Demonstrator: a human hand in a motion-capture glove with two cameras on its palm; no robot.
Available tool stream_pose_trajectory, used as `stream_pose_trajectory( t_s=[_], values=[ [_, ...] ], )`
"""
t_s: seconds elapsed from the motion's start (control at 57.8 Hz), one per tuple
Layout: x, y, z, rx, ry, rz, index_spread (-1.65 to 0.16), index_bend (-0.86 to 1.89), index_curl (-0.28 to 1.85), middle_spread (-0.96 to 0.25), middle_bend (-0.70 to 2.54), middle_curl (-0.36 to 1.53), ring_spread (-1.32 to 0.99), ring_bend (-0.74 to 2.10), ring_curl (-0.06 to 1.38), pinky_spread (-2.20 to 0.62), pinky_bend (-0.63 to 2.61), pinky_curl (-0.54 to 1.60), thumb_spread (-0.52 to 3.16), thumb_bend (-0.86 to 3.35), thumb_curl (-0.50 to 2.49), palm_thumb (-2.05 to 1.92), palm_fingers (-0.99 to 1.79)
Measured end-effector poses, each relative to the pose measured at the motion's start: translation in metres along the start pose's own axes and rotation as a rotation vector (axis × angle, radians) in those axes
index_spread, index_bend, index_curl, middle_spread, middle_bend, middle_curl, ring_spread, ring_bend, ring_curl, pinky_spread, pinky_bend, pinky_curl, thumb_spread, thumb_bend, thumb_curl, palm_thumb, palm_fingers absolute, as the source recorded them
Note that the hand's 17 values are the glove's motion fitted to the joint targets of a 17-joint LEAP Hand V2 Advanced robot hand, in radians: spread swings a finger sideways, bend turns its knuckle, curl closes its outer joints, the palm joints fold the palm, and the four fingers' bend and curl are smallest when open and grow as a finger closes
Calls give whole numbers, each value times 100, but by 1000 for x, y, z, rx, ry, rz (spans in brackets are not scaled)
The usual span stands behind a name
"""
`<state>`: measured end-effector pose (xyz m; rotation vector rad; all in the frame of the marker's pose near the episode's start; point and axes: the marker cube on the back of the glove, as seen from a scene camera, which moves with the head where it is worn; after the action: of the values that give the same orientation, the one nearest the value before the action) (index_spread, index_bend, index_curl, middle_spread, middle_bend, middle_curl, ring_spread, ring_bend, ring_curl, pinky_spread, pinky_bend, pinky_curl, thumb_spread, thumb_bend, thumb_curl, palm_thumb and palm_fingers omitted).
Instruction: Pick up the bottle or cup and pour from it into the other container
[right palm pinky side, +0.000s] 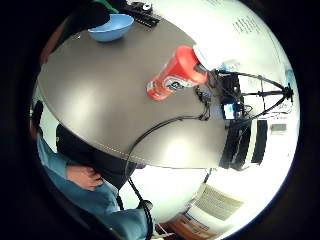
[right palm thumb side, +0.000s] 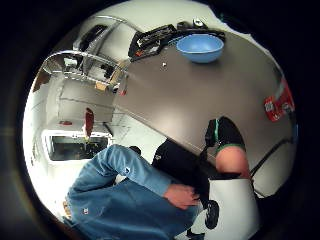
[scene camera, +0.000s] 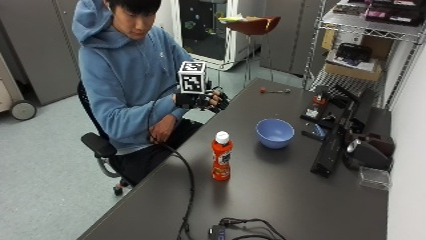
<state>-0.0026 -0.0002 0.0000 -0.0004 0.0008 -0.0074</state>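
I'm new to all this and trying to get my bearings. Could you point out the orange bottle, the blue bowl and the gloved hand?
orange bottle (scene camera: 221, 161): outside view, on its labelled body.
blue bowl (scene camera: 275, 133): outside view, on its inner wall.
gloved right hand (scene camera: 202, 100): outside view, on the black glove's middle.

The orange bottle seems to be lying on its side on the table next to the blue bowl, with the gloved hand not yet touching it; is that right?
Not quite: the orange bottle stands upright, white cap on top, as the outside view shows. The rest holds: it is on the table near the blue bowl, and the gloved right hand is at the table's edge, apart from it.
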Motion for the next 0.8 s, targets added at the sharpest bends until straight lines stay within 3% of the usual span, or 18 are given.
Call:
stream_pose_trajectory(
  t_s=[0.259, 0.795],
  values=[
    [-18, -2, 1, 0, 8, -5, -27, 17, 21, 5, 20, 18, 12, 28, 15, 19, 36, 21, 75, 34, 30, 76, 39],
    [6, 7, -7, 2, 54, 29, -29, 15, 27, 6, 19, 29, 13, 28, 23, 21, 34, 30, 92, 11, 46, 86, 37]
  ],
)
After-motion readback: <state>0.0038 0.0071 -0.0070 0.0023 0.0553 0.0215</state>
